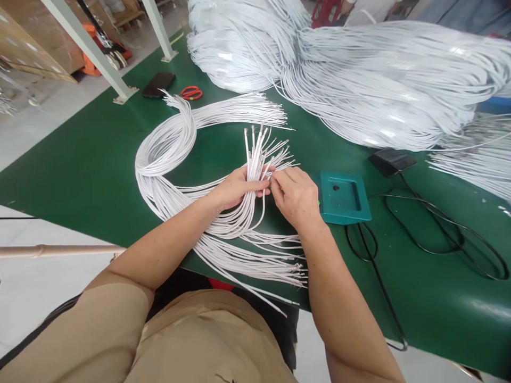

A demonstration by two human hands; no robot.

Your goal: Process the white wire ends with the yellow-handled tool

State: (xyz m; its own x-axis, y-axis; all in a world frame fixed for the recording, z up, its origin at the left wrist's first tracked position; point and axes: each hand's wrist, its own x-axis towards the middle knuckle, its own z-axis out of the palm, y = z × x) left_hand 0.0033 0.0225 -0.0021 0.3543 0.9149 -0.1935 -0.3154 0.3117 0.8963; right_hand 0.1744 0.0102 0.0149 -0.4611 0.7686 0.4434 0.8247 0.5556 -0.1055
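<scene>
My left hand is closed round a bundle of thin white cables, whose ends stick up above the thumb. Right beside it, my right hand has its thumb and fingers pinched together at the cable ends; what lies between the fingertips is too small to make out. More white cables curve in a loop on the green table to the left, with their ends pointing right, both behind my hands and under my forearms. A teal device with a shallow square recess sits just right of my right hand.
A large heap of white cables covers the back right. Red-handled scissors and a dark flat object lie at the back left, near metal posts. Black cords run across the green table at right.
</scene>
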